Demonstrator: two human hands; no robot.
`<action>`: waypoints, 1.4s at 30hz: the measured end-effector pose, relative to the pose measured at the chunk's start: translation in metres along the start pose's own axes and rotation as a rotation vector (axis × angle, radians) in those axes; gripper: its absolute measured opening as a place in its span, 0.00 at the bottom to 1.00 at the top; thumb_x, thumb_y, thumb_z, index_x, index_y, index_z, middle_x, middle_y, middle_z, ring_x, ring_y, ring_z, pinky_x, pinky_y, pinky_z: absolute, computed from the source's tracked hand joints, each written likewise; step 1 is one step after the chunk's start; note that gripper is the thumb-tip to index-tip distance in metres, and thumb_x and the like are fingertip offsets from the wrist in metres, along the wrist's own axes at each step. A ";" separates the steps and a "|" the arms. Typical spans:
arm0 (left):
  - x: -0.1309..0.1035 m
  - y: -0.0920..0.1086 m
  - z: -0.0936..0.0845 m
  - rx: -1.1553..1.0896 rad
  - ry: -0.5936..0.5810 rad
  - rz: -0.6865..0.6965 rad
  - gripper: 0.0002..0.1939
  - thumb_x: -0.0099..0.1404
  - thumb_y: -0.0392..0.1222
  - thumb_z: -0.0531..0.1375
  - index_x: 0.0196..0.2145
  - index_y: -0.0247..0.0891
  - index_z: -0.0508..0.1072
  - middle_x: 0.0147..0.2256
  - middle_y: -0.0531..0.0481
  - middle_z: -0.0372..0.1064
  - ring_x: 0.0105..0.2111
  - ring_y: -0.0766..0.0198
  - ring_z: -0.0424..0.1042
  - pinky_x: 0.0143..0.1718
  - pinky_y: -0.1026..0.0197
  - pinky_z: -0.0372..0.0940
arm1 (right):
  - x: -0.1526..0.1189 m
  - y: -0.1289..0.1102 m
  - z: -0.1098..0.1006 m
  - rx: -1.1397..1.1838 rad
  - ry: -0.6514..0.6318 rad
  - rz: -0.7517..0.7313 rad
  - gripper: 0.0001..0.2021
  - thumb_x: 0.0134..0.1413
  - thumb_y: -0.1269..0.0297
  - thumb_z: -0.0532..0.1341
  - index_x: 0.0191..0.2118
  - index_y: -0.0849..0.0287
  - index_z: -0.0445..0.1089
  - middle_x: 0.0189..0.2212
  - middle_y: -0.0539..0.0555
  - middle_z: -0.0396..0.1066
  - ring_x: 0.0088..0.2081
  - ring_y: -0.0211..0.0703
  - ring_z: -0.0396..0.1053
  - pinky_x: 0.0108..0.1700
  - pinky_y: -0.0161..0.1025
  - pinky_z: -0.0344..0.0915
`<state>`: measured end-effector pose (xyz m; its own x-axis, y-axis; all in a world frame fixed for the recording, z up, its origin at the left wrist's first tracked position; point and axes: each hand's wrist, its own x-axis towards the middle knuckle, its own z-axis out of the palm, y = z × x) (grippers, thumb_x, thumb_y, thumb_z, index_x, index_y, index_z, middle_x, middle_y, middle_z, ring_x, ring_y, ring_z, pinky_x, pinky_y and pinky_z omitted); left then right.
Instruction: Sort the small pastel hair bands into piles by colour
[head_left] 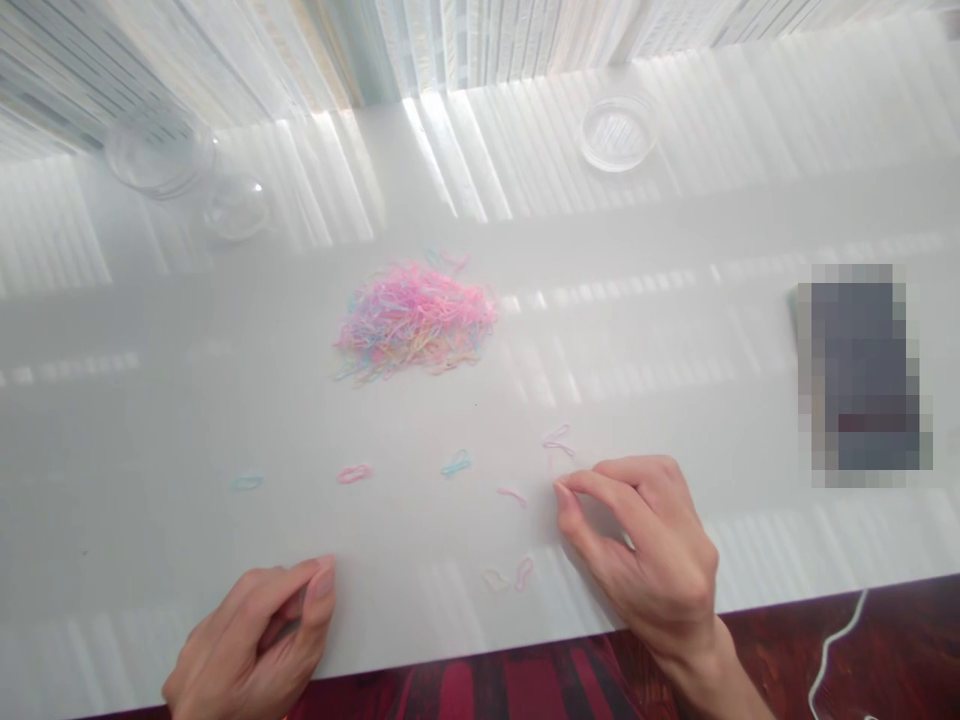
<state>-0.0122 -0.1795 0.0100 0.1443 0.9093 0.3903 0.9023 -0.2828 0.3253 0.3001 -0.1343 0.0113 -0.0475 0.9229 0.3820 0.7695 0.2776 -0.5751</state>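
Four bunches of bands lie in a spaced row on the worktop [150, 420]: taking the pile [416, 315] as clock centre, a pale blue bunch [247, 482] sits between 7 and 8, a pink bunch [355, 474] near 7, a bright blue bunch [455, 464] between 5 and 6, a lilac bunch [559, 441] between 4 and 5. The gaps probably keep them from mingling, and the pile seems central so either hand can reach it. A loose band [511, 495] and, farther out, a cream band [495, 580] and a pink band [523, 574] lie toward 5. The right hand [649, 540], between 4 and 5, has thumb and forefinger pressed together beside the lilac bunch; whether they pinch a strand, I cannot tell. The left hand [255, 635], at 7, rests with fingertips together, nothing visible between them. A large dish [161, 160] and a small dish [236, 208] stand at 10, their contents unclear through glare; a round dish [617, 134], between 1 and 2, shows only striped light. Their distance presumably leaves working room.
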 end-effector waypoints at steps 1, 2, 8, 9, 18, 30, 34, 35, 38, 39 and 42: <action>-0.001 0.000 0.000 0.004 -0.001 -0.009 0.07 0.63 0.29 0.68 0.28 0.36 0.78 0.19 0.57 0.71 0.19 0.72 0.66 0.23 0.67 0.59 | 0.001 0.001 -0.001 -0.015 0.023 0.014 0.08 0.57 0.79 0.67 0.38 0.59 0.74 0.30 0.51 0.70 0.33 0.40 0.68 0.33 0.39 0.69; -0.002 0.000 0.001 0.005 -0.002 -0.020 0.07 0.64 0.29 0.68 0.28 0.36 0.78 0.19 0.56 0.72 0.19 0.71 0.66 0.23 0.66 0.59 | 0.002 0.002 -0.002 -0.036 0.038 0.028 0.08 0.57 0.79 0.67 0.38 0.59 0.74 0.30 0.51 0.70 0.33 0.40 0.68 0.33 0.39 0.69; -0.009 -0.004 0.000 0.007 -0.025 -0.073 0.06 0.64 0.30 0.68 0.29 0.38 0.79 0.19 0.56 0.72 0.19 0.69 0.66 0.23 0.65 0.59 | 0.005 0.007 0.000 -0.097 0.004 0.090 0.05 0.60 0.75 0.67 0.39 0.59 0.74 0.31 0.52 0.72 0.34 0.41 0.69 0.36 0.41 0.71; -0.009 -0.005 0.000 0.008 -0.028 -0.077 0.06 0.64 0.31 0.68 0.30 0.38 0.79 0.20 0.56 0.72 0.19 0.69 0.66 0.23 0.65 0.60 | 0.005 0.007 0.000 -0.096 0.003 0.093 0.05 0.60 0.75 0.67 0.39 0.59 0.74 0.31 0.52 0.72 0.34 0.41 0.69 0.36 0.41 0.71; -0.003 -0.001 0.000 0.034 -0.026 -0.062 0.07 0.65 0.30 0.67 0.29 0.37 0.79 0.19 0.56 0.72 0.19 0.70 0.66 0.23 0.66 0.58 | 0.003 0.008 -0.002 -0.087 0.027 0.096 0.05 0.59 0.76 0.67 0.38 0.60 0.74 0.30 0.52 0.71 0.34 0.41 0.69 0.36 0.39 0.70; 0.006 0.005 -0.002 -0.097 -0.045 0.001 0.06 0.66 0.28 0.64 0.34 0.36 0.75 0.20 0.57 0.64 0.18 0.72 0.63 0.23 0.68 0.60 | 0.016 -0.084 0.037 0.289 -0.109 -0.026 0.05 0.61 0.78 0.65 0.40 0.63 0.74 0.30 0.54 0.69 0.34 0.42 0.64 0.35 0.40 0.65; 0.004 0.004 -0.004 -0.147 -0.069 -0.024 0.05 0.69 0.29 0.62 0.35 0.37 0.75 0.21 0.56 0.66 0.19 0.70 0.64 0.24 0.66 0.60 | 0.022 -0.102 0.061 0.249 -0.229 -0.088 0.06 0.63 0.79 0.61 0.40 0.64 0.73 0.32 0.55 0.69 0.34 0.44 0.61 0.35 0.42 0.63; 0.004 0.004 -0.005 -0.160 -0.078 -0.026 0.05 0.69 0.30 0.62 0.35 0.37 0.74 0.21 0.56 0.66 0.20 0.70 0.64 0.24 0.66 0.60 | 0.023 -0.103 0.066 0.218 -0.251 -0.098 0.07 0.63 0.80 0.60 0.40 0.64 0.72 0.32 0.56 0.68 0.34 0.44 0.61 0.35 0.42 0.62; 0.006 0.003 -0.006 -0.205 -0.097 -0.036 0.05 0.69 0.29 0.61 0.36 0.37 0.74 0.21 0.55 0.68 0.20 0.69 0.66 0.24 0.65 0.61 | 0.028 -0.102 0.075 0.124 -0.278 -0.128 0.07 0.63 0.81 0.59 0.40 0.64 0.72 0.32 0.56 0.68 0.35 0.45 0.61 0.36 0.42 0.62; 0.006 0.003 -0.006 -0.220 -0.101 -0.042 0.05 0.69 0.29 0.61 0.36 0.37 0.74 0.22 0.55 0.68 0.20 0.69 0.66 0.24 0.65 0.61 | 0.029 -0.101 0.078 0.102 -0.281 -0.139 0.07 0.63 0.81 0.59 0.41 0.65 0.72 0.32 0.56 0.68 0.35 0.45 0.61 0.36 0.42 0.62; 0.007 0.001 -0.007 -0.256 -0.111 -0.060 0.05 0.70 0.30 0.60 0.37 0.37 0.74 0.22 0.55 0.70 0.20 0.69 0.67 0.25 0.65 0.62 | 0.031 -0.100 0.083 0.067 -0.284 -0.147 0.06 0.65 0.79 0.59 0.42 0.64 0.72 0.32 0.56 0.69 0.34 0.45 0.60 0.36 0.42 0.62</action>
<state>-0.0129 -0.1760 0.0189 0.1500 0.9507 0.2714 0.7808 -0.2823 0.5574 0.1688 -0.1110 0.0209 -0.3381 0.9067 0.2523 0.6981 0.4214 -0.5788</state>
